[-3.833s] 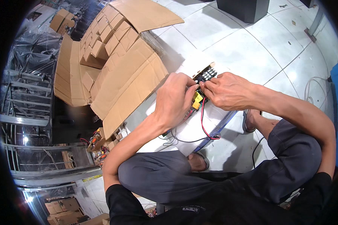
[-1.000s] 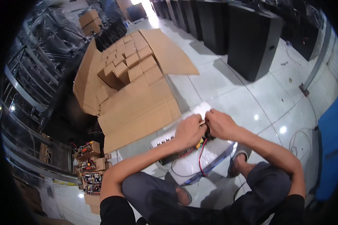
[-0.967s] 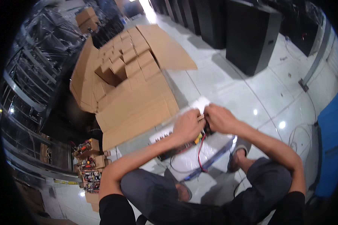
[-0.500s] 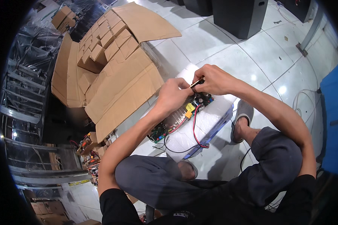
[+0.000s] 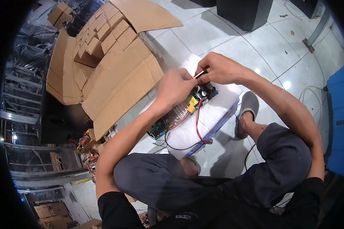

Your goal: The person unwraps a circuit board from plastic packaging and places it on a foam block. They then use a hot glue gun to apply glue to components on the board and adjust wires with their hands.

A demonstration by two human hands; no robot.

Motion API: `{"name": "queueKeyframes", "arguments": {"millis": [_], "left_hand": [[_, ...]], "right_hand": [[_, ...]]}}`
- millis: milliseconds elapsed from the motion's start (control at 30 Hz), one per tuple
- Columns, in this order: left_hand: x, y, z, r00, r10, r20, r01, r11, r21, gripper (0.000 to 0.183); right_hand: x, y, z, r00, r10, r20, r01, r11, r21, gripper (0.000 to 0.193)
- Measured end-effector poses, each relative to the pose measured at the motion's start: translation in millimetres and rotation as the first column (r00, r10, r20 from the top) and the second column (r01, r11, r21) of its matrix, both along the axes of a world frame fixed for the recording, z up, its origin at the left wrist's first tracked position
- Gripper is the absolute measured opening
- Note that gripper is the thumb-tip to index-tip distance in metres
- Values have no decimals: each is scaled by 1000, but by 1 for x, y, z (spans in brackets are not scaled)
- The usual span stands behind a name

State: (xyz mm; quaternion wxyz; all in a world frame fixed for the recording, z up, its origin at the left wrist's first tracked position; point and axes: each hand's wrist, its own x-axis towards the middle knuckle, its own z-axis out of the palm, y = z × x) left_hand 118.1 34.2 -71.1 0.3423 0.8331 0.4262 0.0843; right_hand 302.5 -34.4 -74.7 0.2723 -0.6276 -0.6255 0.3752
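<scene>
My left hand (image 5: 176,88) and my right hand (image 5: 220,69) meet over the far end of a green circuit board (image 5: 161,124) that has metal heat sinks and yellow components. Between them is a small dark strip with a pale edge (image 5: 201,75). The fingertips of both hands are pinched on this strip; its exact kind is too small to make out. Beneath the board lies a white foam-wrapped pad (image 5: 187,138), resting on a blue plastic support (image 5: 218,129). Red and black wires (image 5: 198,128) loop from the board over the pad's near side.
A large open carton (image 5: 122,84) packed with small brown boxes stands to the left. More circuit boards (image 5: 88,152) are piled at the lower left, near metal racks (image 5: 25,110). Black cabinets (image 5: 244,13) stand at the back, and a blue panel (image 5: 340,114) is at the right.
The whole view has shifted slightly, with the carton and cabinets a little higher in it. Both hands keep their pinch on the small strip, with only slight finger movement.
</scene>
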Motion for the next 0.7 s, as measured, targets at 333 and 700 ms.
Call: {"name": "queueKeyframes", "arguments": {"millis": [333, 700], "left_hand": [[10, -4, 1, 999, -11, -52, 13, 999, 29, 19], [-8, 5, 0, 998, -49, 30, 52, 994, -100, 19]], "right_hand": [[-2, -5, 1, 1000, -31, 3, 32, 999, -40, 23], [-5, 2, 6, 993, -114, -36, 111, 990, -83, 20]]}}
